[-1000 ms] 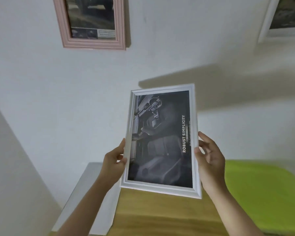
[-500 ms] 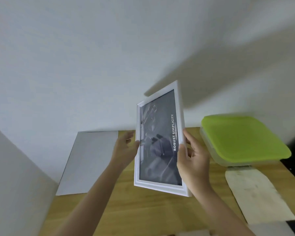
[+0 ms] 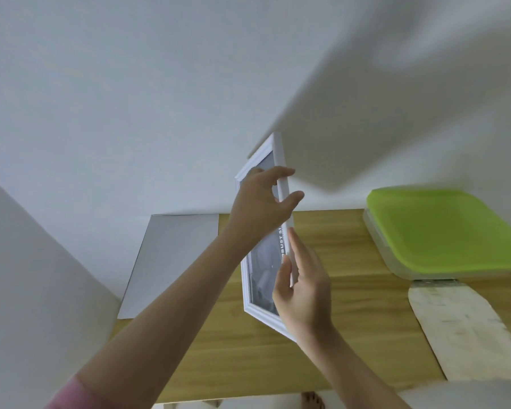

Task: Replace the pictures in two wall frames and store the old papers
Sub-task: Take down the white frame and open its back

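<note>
White wall fills upper picture. Grey sheet (image 3: 171,261) lies at left on wooden table (image 3: 351,335). Centre: white frame (image 3: 283,184) held upright above table; left hand (image 3: 260,208) grips its top, right hand (image 3: 304,290) pinches its edge. Readable: "BUST S". Right: green-lidded box (image 3: 443,228), brown envelope (image 3: 460,329).

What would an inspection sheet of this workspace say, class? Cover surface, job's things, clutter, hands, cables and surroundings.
Surface: wooden table, against the wall.
Job's things: white picture frame held upright above the table, turned nearly edge-on; grey sheet lying at the table's left.
Clutter: green-lidded box; worn pale board in front of it.
Hands: left hand grips the frame's upper part; right hand holds its lower right edge.
Cables: nothing seen.
Surroundings: plain white wall.
</note>
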